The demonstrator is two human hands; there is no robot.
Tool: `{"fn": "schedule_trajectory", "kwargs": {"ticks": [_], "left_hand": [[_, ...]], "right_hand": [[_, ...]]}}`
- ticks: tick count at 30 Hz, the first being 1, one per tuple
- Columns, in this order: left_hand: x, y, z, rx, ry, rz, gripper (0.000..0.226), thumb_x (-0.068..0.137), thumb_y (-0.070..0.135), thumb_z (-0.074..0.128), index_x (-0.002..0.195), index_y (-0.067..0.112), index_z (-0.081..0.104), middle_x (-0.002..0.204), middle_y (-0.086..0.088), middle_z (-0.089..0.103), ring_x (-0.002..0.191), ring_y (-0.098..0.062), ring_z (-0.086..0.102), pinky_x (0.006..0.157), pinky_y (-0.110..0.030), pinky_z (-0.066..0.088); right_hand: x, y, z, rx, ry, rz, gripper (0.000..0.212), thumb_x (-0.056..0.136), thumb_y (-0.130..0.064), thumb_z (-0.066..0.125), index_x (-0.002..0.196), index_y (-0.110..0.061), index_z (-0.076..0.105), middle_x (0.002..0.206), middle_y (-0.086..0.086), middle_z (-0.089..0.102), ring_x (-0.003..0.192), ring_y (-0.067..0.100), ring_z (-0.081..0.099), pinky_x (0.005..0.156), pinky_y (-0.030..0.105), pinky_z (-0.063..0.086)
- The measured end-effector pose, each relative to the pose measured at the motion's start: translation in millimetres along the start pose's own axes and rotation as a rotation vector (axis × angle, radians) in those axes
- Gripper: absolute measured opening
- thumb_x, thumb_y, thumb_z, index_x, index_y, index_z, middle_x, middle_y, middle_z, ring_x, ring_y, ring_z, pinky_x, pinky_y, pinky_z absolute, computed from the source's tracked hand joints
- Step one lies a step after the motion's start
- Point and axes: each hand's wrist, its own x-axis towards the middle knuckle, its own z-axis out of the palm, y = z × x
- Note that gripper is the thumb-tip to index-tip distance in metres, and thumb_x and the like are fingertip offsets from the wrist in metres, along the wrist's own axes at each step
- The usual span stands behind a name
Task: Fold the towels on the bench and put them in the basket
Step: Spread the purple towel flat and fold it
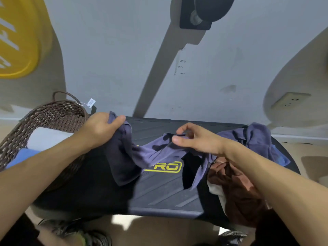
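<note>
The purple towel (156, 153), soft, light and limp, is stretched above the counter (165, 190). One corner is clenched by the left hand (101, 128); its edge is pinched by the right hand (197, 139). Corners are judged best for holding.

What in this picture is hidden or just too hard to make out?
- Basket: the left forearm hides most of its inside; only part of a white and a blue towel shows.
- Basket tag: print too small to read.
- Bench logo: the purple towel, held by left hand and right hand, covers its start.
- Brown towel: the right arm hides part.
- Yellow disc: cut off by the left edge.
</note>
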Motion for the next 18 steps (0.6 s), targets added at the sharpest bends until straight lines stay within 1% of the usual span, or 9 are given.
{"fn": "schedule_trajectory", "kwargs": {"ticks": [3, 5, 6, 7, 9, 11, 14, 16, 18], "left_hand": [[1, 1, 1, -0.164, 0.151, -0.05, 0.059, 0.101, 0.038, 0.048, 0.049, 0.016, 0.03, 0.042, 0.007, 0.031, 0.046, -0.01, 0.031, 0.051, -0.03, 0.031], [2, 3, 1, -0.189, 0.209, -0.053, 0.063, 0.101, 0.036, 0.048, 0.045, 0.008, 0.039, 0.037, 0.006, 0.036, 0.042, -0.007, 0.036, 0.047, -0.02, 0.029], [3, 2, 0, -0.184, 0.216, -0.042, 0.059, 0.102, 0.036, 0.047, 0.051, 0.007, 0.053, 0.036, 0.007, 0.041, 0.042, -0.005, 0.039, 0.047, -0.018, 0.028], [3, 2, -1, -0.168, 0.216, -0.03, 0.052, 0.101, 0.036, 0.046, 0.057, 0.013, 0.059, 0.037, 0.01, 0.045, 0.043, -0.004, 0.04, 0.049, -0.019, 0.028], [4, 1, -3, -0.066, 0.18, 0.003, 0.063, 0.1, 0.04, 0.047, 0.047, 0.007, 0.043, 0.038, 0.003, 0.042, 0.047, -0.012, 0.039, 0.051, -0.029, 0.029], [4, -3, -2, 0.128, 0.073, 0.024, 0.058, 0.097, 0.045, 0.049, 0.051, 0.013, 0.032, 0.049, 0.001, 0.041, 0.056, -0.025, 0.042, 0.055, -0.036, 0.03], [-4, -7, 10, 0.367, -0.052, 0.0, 0.037, 0.091, 0.045, 0.058, 0.069, 0.017, 0.047, 0.068, 0.001, 0.053, 0.081, -0.031, 0.057, 0.067, -0.034, 0.034], [-12, -3, 20, 0.334, -0.065, 0.083, 0.031, 0.088, 0.043, 0.065, 0.098, 0.015, 0.055, 0.093, 0.0, 0.058, 0.099, -0.027, 0.059, 0.081, -0.033, 0.041], [-17, 6, 31, 0.157, -0.088, 0.253, 0.049, 0.084, 0.041, 0.071, 0.123, 0.016, 0.054, 0.116, 0.003, 0.055, 0.107, -0.015, 0.057, 0.094, -0.028, 0.044]], "right_hand": [[-6, -4, -17, -0.062, -0.061, -0.073, 0.053, 0.07, -0.034, 0.087, 0.115, -0.026, 0.06, 0.084, -0.003, 0.052, 0.067, 0.004, 0.048, 0.067, 0.018, 0.04], [-8, -5, -31, -0.02, -0.01, -0.07, 0.033, 0.075, -0.018, 0.085, 0.104, -0.017, 0.069, 0.084, 0.0, 0.06, 0.076, 0.009, 0.054, 0.07, 0.015, 0.043], [-8, -4, -38, 0.0, 0.044, -0.055, 0.023, 0.078, -0.014, 0.082, 0.099, -0.013, 0.071, 0.084, 0.001, 0.064, 0.078, 0.011, 0.057, 0.071, 0.013, 0.045], [-8, -2, -44, 0.012, 0.104, -0.036, 0.017, 0.082, -0.012, 0.079, 0.097, -0.01, 0.072, 0.084, 0.003, 0.068, 0.08, 0.012, 0.058, 0.072, 0.013, 0.046], [-8, 4, -53, 0.033, 0.199, 0.007, 0.011, 0.087, -0.01, 0.073, 0.096, -0.004, 0.073, 0.09, 0.011, 0.071, 0.082, 0.014, 0.059, 0.079, 0.02, 0.049], [-8, 9, -56, 0.046, 0.239, 0.044, 0.011, 0.091, -0.01, 0.069, 0.097, -0.001, 0.072, 0.092, 0.013, 0.072, 0.081, 0.014, 0.061, 0.079, 0.021, 0.05], [-7, 6, -43, 0.035, 0.225, 0.053, 0.011, 0.094, -0.014, 0.066, 0.092, -0.004, 0.07, 0.081, 0.006, 0.07, 0.071, 0.009, 0.058, 0.065, 0.012, 0.048], [-8, -1, -29, 0.04, 0.203, 0.015, 0.007, 0.095, -0.013, 0.065, 0.09, -0.008, 0.068, 0.075, 0.003, 0.066, 0.067, 0.009, 0.054, 0.063, 0.017, 0.046], [-9, -10, -13, 0.107, 0.189, -0.049, 0.003, 0.093, -0.011, 0.066, 0.096, -0.01, 0.066, 0.074, 0.002, 0.064, 0.066, 0.012, 0.053, 0.063, 0.023, 0.044]]}}
